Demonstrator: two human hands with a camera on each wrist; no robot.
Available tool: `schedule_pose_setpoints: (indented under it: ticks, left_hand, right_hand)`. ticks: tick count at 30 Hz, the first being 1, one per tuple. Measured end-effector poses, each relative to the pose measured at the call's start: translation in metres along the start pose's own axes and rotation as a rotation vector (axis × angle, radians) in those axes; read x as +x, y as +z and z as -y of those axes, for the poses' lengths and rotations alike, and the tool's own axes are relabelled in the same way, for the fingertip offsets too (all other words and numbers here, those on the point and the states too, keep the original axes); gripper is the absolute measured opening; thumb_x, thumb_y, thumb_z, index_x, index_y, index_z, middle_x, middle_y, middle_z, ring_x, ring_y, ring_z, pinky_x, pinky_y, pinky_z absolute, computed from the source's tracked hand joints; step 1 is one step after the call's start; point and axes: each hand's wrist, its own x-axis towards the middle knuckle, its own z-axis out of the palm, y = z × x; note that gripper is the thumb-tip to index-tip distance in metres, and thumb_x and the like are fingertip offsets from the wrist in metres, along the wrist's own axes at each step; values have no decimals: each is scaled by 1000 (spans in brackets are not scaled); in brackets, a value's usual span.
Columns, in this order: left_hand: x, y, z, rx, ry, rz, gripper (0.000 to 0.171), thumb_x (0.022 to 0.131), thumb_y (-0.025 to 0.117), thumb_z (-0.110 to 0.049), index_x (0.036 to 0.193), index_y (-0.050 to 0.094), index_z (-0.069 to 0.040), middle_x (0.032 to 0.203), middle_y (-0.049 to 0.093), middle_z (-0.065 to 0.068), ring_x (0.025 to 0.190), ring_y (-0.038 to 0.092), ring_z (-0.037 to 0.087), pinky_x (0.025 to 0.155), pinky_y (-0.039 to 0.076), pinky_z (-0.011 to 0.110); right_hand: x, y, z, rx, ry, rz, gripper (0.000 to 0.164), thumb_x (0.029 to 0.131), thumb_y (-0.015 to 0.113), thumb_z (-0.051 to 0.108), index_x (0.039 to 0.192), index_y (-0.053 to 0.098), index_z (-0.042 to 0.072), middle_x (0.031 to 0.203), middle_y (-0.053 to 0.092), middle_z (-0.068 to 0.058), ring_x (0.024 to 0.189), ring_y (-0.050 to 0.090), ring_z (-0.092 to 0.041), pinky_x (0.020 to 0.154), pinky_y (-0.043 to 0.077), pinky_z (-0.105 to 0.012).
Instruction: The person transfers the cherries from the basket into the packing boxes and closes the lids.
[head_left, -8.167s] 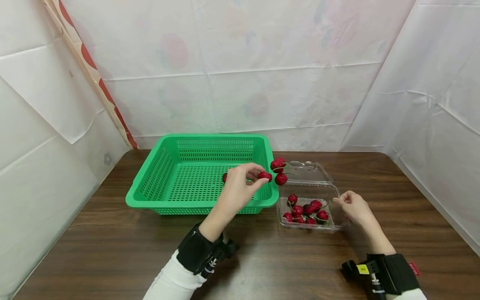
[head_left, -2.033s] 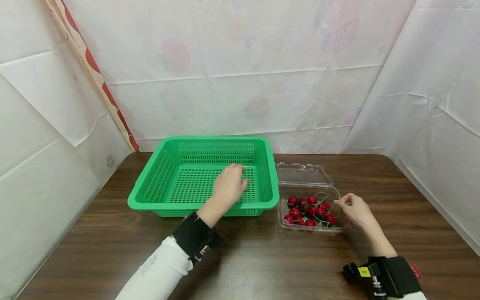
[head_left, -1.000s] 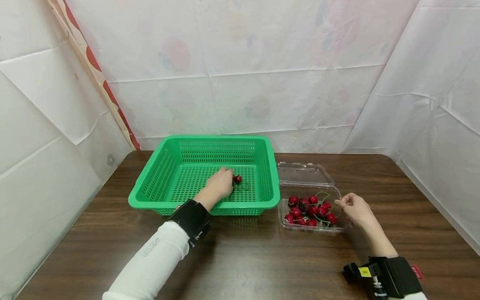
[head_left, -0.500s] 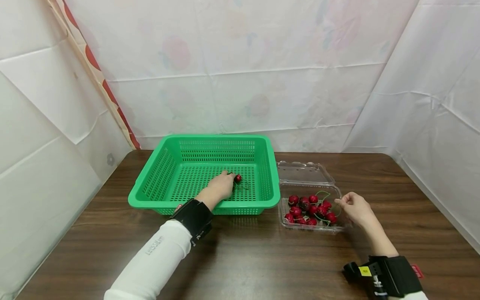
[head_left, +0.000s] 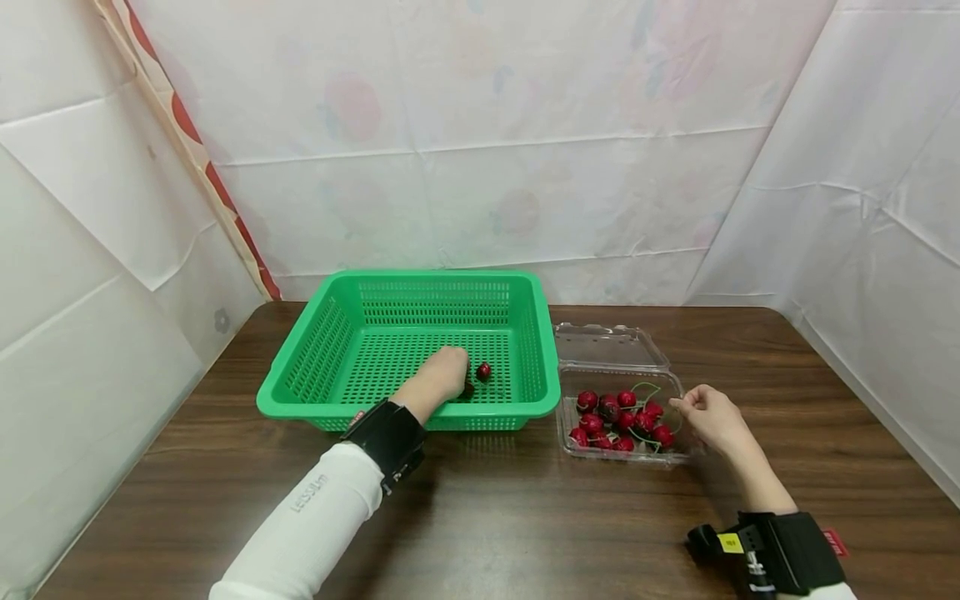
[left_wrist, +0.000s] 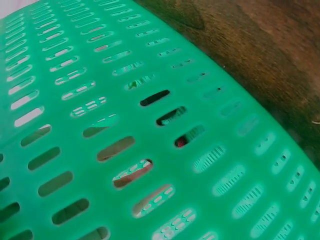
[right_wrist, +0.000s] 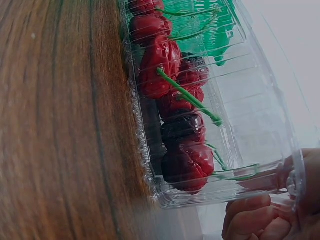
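Viewing the table [head_left: 525,525] from the head camera, we find the left hand [head_left: 441,377] inside the green basket [head_left: 315,411]. Its fingertips are hidden, so we cannot tell how far the fingers are spread or whether they hold anything (the left wrist view gives us chiefly slotted basket wall). Just beside it we note a dark red cherry [head_left: 483,372]; a second cherry [head_left: 468,390], partly hidden, shows at the hand's edge, and we cannot tell whether they touch. Right of the basket stands a clear box [head_left: 585,452], its lid [head_left: 609,350] folded back, containing a cluster of cherries [head_left: 625,421], some with green stems [right_wrist: 189,97]. We see the right hand [head_left: 714,418], fingers curled, pinching the box's right rim.
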Motion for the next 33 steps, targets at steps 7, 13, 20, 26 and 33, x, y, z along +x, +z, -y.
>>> schedule_pose_setpoints:
  ticks: [7, 13, 20, 26, 33]
  left_hand:
    - [0, -1, -1, -44, -6, -3, 18, 85, 48, 10, 92, 60, -1, 79, 58, 11, 57, 42, 15, 49, 29, 26]
    - [-1, -2, 0, -84, 7, -30, 23, 83, 48, 11, 69, 51, -7, 61, 39, 0, 52, 28, 11, 48, 23, 26]
    - [-8, -5, 4, -125, 59, -81, 37, 77, 53, 12, 52, 39, -11, 51, 27, -3, 50, 19, 12, 49, 19, 25]
    - [-15, -14, 4, -164, 52, -101, 24, 76, 56, 9, 58, 52, -7, 61, 44, 2, 58, 32, 16, 52, 26, 27]
    - [-26, -21, 2, -237, 13, -133, 14, 81, 61, -2, 94, 64, 1, 109, 54, 18, 87, 48, 27, 56, 33, 29]
  right_hand:
    - [0, 0, 0, 3, -1, -4, 26, 93, 45, 21, 84, 41, -2, 50, 39, 1, 38, 40, -12, 40, 38, -31]
    - [0, -1, 0, 5, 1, 3, 26, 93, 44, 22, 84, 41, -2, 50, 39, 0, 39, 40, -12, 41, 38, -31]
    - [0, 0, -1, 2, 8, -3, 26, 93, 45, 23, 83, 41, -2, 50, 38, 1, 39, 41, -13, 41, 38, -30]
    - [-1, 1, -1, 2, 9, -4, 26, 93, 45, 23, 84, 41, -2, 50, 38, 0, 40, 40, -13, 41, 37, -30]
    - [0, 1, -1, 1, 9, -4, 27, 93, 46, 24, 84, 41, -1, 50, 38, 0, 39, 40, -12, 40, 37, -30]
